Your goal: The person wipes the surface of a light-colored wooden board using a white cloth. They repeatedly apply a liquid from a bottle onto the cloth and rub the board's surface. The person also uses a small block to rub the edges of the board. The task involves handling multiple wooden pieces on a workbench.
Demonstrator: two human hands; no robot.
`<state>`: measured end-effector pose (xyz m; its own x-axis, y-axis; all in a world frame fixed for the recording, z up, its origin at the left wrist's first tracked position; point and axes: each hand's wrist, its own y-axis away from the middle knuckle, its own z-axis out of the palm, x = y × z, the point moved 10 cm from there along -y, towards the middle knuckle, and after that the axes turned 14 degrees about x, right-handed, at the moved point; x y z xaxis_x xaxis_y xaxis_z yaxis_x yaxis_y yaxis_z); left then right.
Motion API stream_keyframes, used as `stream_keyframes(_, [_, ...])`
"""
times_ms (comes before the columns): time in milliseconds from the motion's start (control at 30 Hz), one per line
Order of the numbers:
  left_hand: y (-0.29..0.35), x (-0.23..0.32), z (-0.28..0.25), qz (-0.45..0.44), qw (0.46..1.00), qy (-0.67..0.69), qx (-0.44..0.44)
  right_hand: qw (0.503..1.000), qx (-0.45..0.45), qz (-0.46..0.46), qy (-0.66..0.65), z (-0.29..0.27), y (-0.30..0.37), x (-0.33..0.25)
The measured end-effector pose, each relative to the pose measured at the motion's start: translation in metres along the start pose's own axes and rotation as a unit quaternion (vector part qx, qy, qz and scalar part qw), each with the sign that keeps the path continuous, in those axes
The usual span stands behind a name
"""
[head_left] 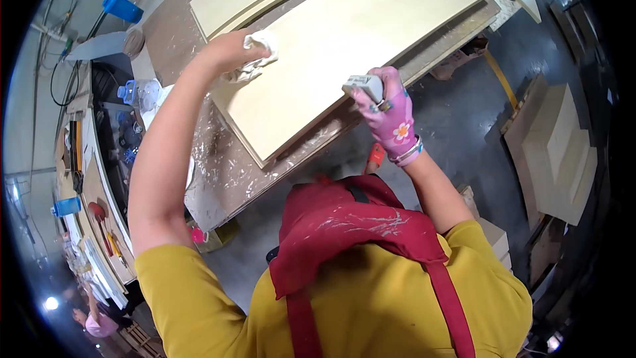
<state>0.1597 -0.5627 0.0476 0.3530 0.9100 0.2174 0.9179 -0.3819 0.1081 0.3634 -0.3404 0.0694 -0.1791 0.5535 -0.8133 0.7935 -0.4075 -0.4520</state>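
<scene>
My bare left hand (228,52) is closed on a crumpled white cloth (264,41), at the left edge of a pale wooden panel (358,23). In a pink flowered glove, my right hand (392,118) grips a small grey block (360,83) at the panel's near long edge. Whether the block touches that edge I cannot tell. The panel lies flat, raised a little above the brown worktable (218,159). Beyond it lies another pale panel (232,1) with a curved edge.
White flecks cover the table's near left part. On the left stand a blue cup (123,8) and a clear jug with a blue cap (138,93). Pale boards (556,152) are stacked on the right. A person in pink (99,325) is far off at lower left.
</scene>
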Motion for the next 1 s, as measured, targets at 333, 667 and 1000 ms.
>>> stream_keyframes(333, [0.008,0.006,-0.001,0.022,0.997,-0.026,0.063,0.905,-0.367,-0.165,-0.135,0.143,0.145,-0.128])
stream_keyframes(667, [0.049,0.056,-0.035,-0.066,0.920,0.308,0.231,0.880,-0.134,0.261,-0.374,0.029,-0.105,0.010])
stream_keyframes(1000, [0.071,0.141,0.019,-0.058,0.939,0.076,0.330,0.707,-0.630,-0.020,-0.321,0.194,-0.045,-0.149])
